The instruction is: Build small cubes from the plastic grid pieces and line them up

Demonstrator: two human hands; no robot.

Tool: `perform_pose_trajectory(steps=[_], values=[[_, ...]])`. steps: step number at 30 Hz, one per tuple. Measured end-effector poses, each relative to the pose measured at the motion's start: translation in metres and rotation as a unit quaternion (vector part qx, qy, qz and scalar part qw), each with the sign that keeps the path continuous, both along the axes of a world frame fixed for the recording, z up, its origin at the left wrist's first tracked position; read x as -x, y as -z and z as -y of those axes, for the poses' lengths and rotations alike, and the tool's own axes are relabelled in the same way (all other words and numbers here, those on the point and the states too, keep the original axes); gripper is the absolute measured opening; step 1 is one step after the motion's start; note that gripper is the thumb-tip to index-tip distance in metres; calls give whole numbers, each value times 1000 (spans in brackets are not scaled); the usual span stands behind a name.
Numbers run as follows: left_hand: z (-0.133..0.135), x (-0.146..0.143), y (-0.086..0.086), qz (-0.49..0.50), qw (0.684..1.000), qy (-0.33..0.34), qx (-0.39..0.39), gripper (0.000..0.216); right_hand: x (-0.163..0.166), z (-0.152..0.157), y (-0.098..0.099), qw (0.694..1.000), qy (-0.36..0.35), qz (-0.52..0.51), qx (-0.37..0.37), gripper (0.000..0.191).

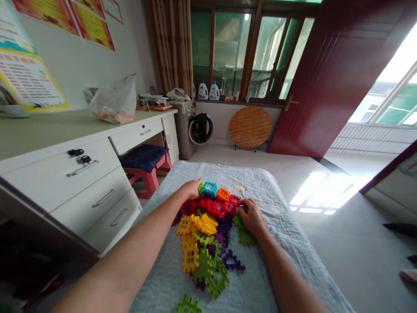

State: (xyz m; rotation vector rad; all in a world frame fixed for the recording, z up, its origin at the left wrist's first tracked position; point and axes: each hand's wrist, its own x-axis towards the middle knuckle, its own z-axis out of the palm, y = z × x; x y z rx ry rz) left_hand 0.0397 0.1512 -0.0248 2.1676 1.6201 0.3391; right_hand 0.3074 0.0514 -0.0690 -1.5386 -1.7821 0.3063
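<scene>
My left hand (191,190) is closed at the far left of the pile, its fingers partly hidden behind a lime-green piece beside a blue window-patterned building block (210,189). An orange building block (223,194) stands just right of the blue one. Across the front of these runs a row of red building blocks (213,207). My right hand (252,214) has its thumb and fingertips closed at the right end of that row, on a red piece (235,200). Nearer me lie loose yellow pieces (190,257), green pieces (203,266) and purple pieces (233,261), several overlapping.
Everything lies on a blue-grey cloth (254,278) over a bed-like surface. A white desk (58,130) with a plastic bag (114,102) stands left, a stool (145,163) beneath it. Beyond are a washing machine (184,130), a round wooden tabletop (250,127) and a red door (306,87).
</scene>
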Motion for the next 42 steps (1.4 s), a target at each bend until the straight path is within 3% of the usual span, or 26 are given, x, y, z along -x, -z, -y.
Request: perform_pose_trajectory(steps=[6,10,16,22,24,26,28,30,32,34,37,42], values=[[13,17,-14,10,999,-44,-23,68,-1,-1,1,1000,1,-2,3,18],[41,28,-33,116,990,-60,-56,78,-1,-2,2,1000,2,-1,-1,18],[99,9,-53,187,978,58,-69,69,-2,-4,7,1000,1,-3,-2,19],[117,-14,-57,197,966,153,-60,76,-3,-4,6,1000,0,-2,-3,20],[114,-20,-56,213,959,172,-66,73,-3,-4,6,1000,3,-1,-3,19],[105,-24,-53,220,957,153,-107,54,-3,-4,6,1000,4,1,-4,18],[87,-28,-48,211,959,89,-164,38,-2,-4,5,1000,2,3,-2,18],[64,-30,-42,176,964,11,-199,41,-2,-3,4,1000,0,5,-1,17],[40,-31,-35,105,983,-14,-151,71,-1,-2,3,1000,1,6,-1,17],[20,-31,-27,62,997,8,-47,93,-1,-1,2,1000,4,7,-2,17],[3,-32,-15,52,998,26,27,100,-1,-1,1,1000,2,6,-2,17],[-2,-38,0,39,998,38,23,101,-1,-1,-1,1000,1,1,-1,16]])
